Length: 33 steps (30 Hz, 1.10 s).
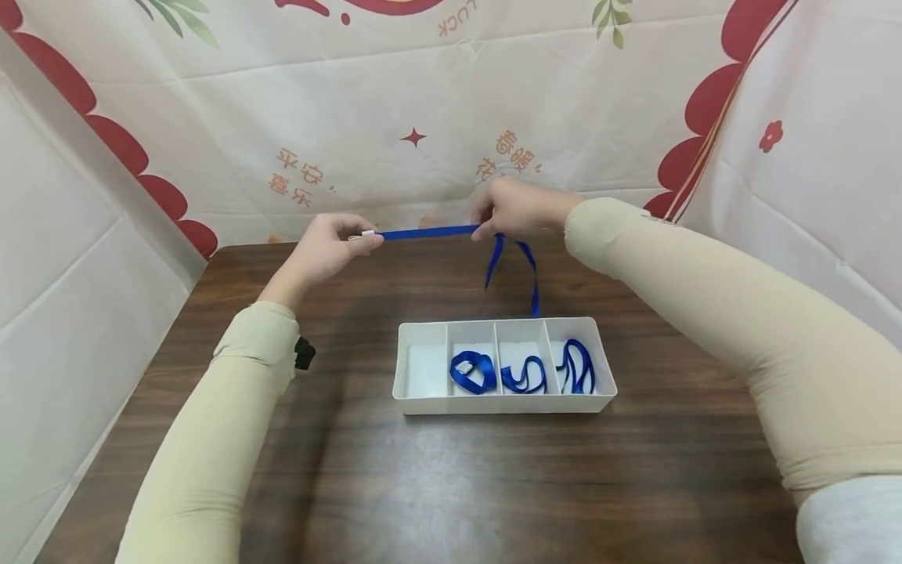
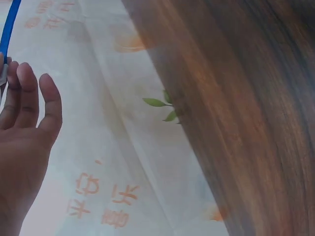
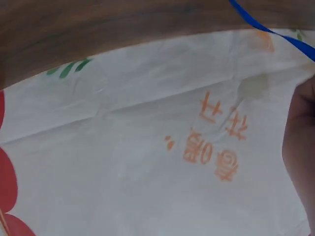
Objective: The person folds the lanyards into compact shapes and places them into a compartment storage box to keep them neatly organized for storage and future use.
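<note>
A blue lanyard [image 1: 430,233] is stretched level between the two hands, above the back of the table. At its white end piece, my left hand [image 1: 330,247] pinches it between thumb and fingers. My right hand [image 1: 514,207] pinches the strap farther right, and loose blue lengths hang below that hand. In the left wrist view the left hand [image 2: 24,113] shows at the left edge, with the blue strap [image 2: 9,29] above it. Only part of the right hand [image 3: 301,132] shows in the right wrist view, and its fingertips are out of frame.
Below the hands, a white divided box [image 1: 503,403] stands on the brown wooden table [image 1: 437,486]. Its left compartment is bare. Coiled blue lanyards [image 1: 474,372] lie in the other three. A printed white cloth [image 1: 395,102] hangs behind the table and along both sides.
</note>
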Each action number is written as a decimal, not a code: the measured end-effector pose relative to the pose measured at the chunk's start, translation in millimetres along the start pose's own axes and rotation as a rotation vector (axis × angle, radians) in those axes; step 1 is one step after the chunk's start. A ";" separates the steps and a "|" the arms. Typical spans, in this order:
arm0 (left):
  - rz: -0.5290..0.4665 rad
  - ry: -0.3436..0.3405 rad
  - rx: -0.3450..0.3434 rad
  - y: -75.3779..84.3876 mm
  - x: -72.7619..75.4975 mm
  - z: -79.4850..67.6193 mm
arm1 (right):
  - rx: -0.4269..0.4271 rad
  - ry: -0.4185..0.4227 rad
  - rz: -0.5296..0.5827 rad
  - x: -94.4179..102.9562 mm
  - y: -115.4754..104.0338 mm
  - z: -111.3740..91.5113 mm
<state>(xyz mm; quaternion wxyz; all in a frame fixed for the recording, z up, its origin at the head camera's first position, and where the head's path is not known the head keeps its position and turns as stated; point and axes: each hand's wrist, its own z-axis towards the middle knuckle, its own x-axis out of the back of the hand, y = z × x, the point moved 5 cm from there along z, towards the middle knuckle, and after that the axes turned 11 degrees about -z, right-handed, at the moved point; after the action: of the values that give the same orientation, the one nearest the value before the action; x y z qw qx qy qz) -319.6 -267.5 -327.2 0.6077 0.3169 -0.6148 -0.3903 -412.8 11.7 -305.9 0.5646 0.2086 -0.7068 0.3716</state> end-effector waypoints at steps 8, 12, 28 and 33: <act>0.028 0.127 -0.032 7.0 9.8 -8.3 | 0.437 0.210 -0.305 8.7 -39.0 -34.1; 0.012 0.142 -0.010 8.9 17.1 -12.0 | 0.417 0.120 -0.321 3.1 -50.6 -38.3; -0.019 0.193 -0.246 82.6 -48.3 -70.4 | -0.022 0.394 -0.250 48.9 -36.0 -58.9; -0.168 0.105 -0.143 80.6 -71.4 -71.4 | 0.004 0.507 -0.131 64.1 -59.6 -73.6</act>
<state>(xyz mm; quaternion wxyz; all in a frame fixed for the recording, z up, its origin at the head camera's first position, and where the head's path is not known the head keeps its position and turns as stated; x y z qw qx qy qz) -237.5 -172.8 -296.3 0.6254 0.3432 -0.5240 -0.4654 -340.5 37.7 -221.2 0.7461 0.1555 -0.5271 0.3759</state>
